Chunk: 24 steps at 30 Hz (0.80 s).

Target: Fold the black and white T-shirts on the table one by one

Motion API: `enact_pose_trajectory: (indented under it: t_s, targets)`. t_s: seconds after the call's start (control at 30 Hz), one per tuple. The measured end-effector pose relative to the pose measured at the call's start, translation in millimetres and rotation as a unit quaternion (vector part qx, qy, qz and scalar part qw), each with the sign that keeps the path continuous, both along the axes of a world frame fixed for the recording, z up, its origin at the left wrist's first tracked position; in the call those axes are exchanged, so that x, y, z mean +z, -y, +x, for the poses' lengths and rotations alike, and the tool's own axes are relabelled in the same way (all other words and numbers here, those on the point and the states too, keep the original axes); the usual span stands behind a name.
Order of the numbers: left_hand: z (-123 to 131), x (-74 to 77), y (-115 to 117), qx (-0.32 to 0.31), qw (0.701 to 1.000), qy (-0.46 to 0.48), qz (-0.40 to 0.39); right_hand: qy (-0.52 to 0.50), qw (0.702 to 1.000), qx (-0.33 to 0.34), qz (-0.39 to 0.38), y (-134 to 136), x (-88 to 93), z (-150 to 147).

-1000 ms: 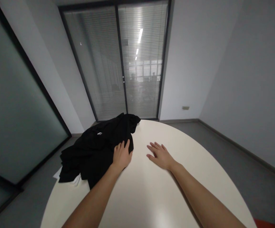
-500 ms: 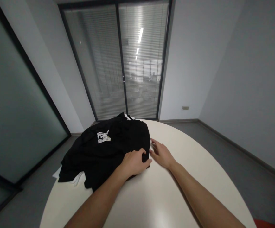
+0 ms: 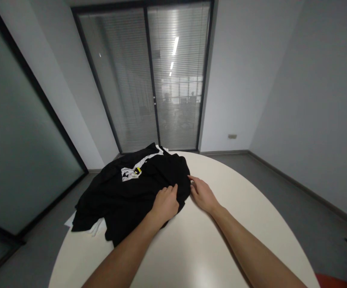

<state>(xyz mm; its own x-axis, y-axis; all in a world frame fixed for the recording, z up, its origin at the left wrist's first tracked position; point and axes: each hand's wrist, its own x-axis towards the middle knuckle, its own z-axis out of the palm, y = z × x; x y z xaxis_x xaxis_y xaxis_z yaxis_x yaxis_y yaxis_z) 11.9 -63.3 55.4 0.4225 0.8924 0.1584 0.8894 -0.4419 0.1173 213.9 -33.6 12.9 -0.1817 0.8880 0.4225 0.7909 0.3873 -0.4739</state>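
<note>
A black T-shirt (image 3: 125, 204) with a white print (image 3: 130, 173) and a yellow patch lies rumpled on the round table (image 3: 269, 224). My left hand (image 3: 165, 205) is on its near right part, fingers bent and pressed together on the black cloth; the thumb is hidden. At the right edge of the shirt is my right hand (image 3: 202, 194), its fingers stretched and apart from the thumb, with the fingertips touching the cloth. White cloth (image 3: 97, 227) pokes out beneath the shirt at the near left, and more white (image 3: 159, 150) shows at the far end.
Behind the table stands a glass partition with blinds (image 3: 176, 96) in dark frames. Frosted glass (image 3: 26, 132) is on the left, a pale wall (image 3: 236, 80) on the right. Something red (image 3: 335, 281) shows at the lower right, beyond the table's edge.
My left hand has shifted slightly left and up, its thumb now out of sight. A white strip and the yellow patch have come into view on the shirt. My right hand has hardly moved.
</note>
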Motion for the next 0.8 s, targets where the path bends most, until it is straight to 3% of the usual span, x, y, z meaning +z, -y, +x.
enact_pose_trajectory:
  t_s: [0.27,0.33,0.4,0.47,0.53,0.63,0.8]
  targets:
    - [-7.8,30.5,-0.7,-0.066,0.986,0.093,-0.118,-0.057,0.994,-0.094,0.029,-5.2,5.4,5.4]
    - [-15.3,36.2,-6.5,-0.024,0.989,0.109,-0.094,-0.061,0.993,-0.101,0.006,-7.0,3.7,6.7]
    - [-22.3,38.1,-11.8,0.049,0.994,0.098,-0.014,-0.051,0.994,-0.097,-0.021,-7.8,1.5,6.6]
    - [-26.5,36.0,-15.0,0.09,0.991,0.06,0.077,-0.026,0.995,-0.09,-0.038,-7.7,-0.4,5.3]
    - [-25.9,30.3,-15.2,0.066,0.99,0.013,0.125,0.006,0.996,-0.085,-0.039,-7.2,-1.9,3.6]
    - [-17.0,17.5,-10.7,-0.004,0.994,-0.033,0.106,0.038,0.996,-0.069,-0.031,-7.2,-3.0,2.6]
    - [-4.0,-3.6,-2.6,-0.005,0.993,-0.019,0.116,-0.004,1.0,0.002,0.019,-4.4,3.6,2.3]
